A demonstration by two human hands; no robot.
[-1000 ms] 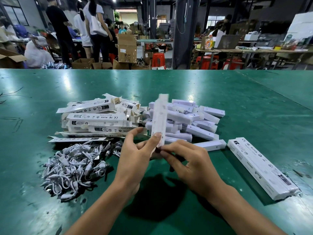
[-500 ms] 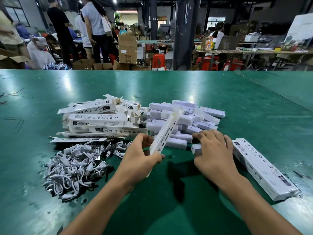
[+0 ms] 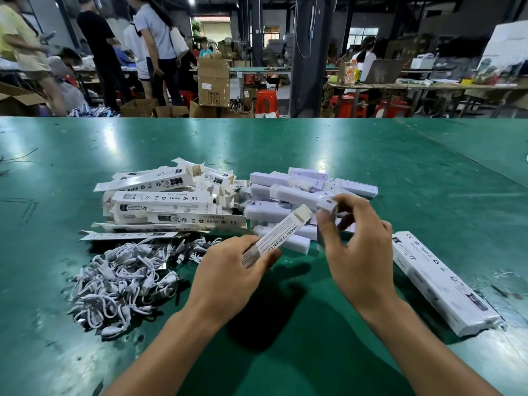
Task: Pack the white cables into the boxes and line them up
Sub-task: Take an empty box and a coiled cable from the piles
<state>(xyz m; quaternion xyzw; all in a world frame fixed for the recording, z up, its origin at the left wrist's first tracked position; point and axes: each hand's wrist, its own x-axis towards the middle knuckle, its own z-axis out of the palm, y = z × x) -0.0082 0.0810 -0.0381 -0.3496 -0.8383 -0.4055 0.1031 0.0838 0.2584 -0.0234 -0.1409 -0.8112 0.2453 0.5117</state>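
White cables point(image 3: 123, 281) lie heaped on the worktop point(image 3: 371, 155), left of both hands. Left hand point(image 3: 228, 281): fingers curled round an open box point(image 3: 278, 234). Right hand point(image 3: 357, 252): fingers pinching a white block point(image 3: 327, 203). Flat cartons point(image 3: 165, 201) and loose blocks point(image 3: 300, 190) crowd behind.

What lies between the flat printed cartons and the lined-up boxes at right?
In the head view, a heap of plain white boxes, with the right hand before it.

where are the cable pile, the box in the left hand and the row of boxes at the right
cable pile point(image 3: 120, 284): head view, middle of the tangle
held box point(image 3: 281, 232): head view, its printed side
row of boxes point(image 3: 440, 284): head view, top face at mid-length
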